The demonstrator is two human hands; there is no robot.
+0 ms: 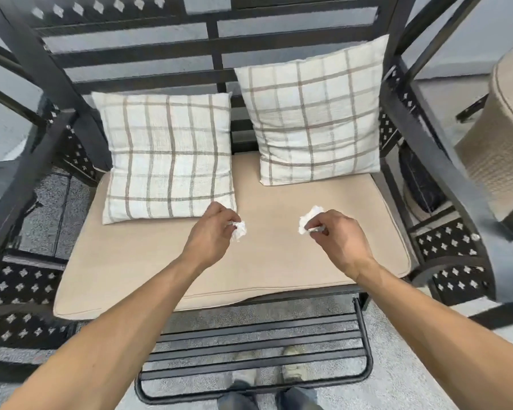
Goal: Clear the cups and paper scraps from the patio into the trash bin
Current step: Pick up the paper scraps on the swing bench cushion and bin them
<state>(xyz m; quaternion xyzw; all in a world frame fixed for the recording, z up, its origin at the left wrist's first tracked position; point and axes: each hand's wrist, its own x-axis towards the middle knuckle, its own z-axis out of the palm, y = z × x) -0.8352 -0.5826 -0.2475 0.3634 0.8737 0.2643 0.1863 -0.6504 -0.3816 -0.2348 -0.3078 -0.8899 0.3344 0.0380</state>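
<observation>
My left hand (212, 229) pinches a crumpled white paper scrap (240, 230) just above the tan seat cushion (166, 270), near the lower right corner of the left pillow. My right hand (336, 235) grips a second crumpled white paper scrap (308, 218) over the middle right of the cushion. Both scraps stick out past the fingertips. No cups or trash bin are in view.
Two checked pillows (168, 155) (314, 113) lean against the back of a black metal bench (214, 39). Its armrests (21, 179) (444, 161) flank the seat. A slatted footrest (258, 350) lies below, with my shoes behind it. A woven beige table (498, 137) stands at right.
</observation>
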